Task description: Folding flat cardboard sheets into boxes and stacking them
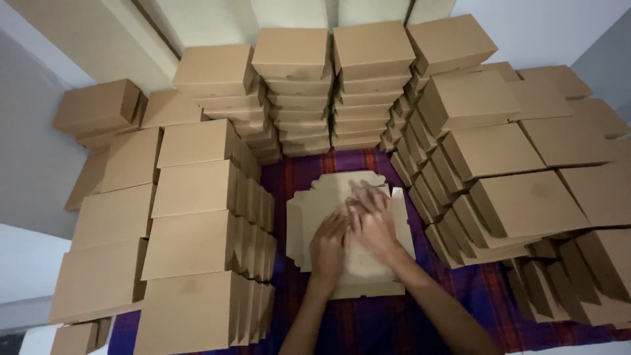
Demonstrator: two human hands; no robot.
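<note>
A flat, unfolded brown cardboard box blank (pixel 309 217) lies on a purple and red plaid cloth (pixel 368 325) in the middle of the view. My left hand (pixel 328 246) presses flat on the lower middle of the blank, fingers together and pointing away from me. My right hand (pixel 371 213) lies beside it, palm down with fingers spread and slightly blurred, reaching toward the blank's far edge. Neither hand holds anything.
Stacks of folded brown cardboard boxes ring the cloth: rows on the left (pixel 190 243), tall stacks at the back (pixel 296 85), leaning rows on the right (pixel 499 171). A pale wall (pixel 552 26) stands behind.
</note>
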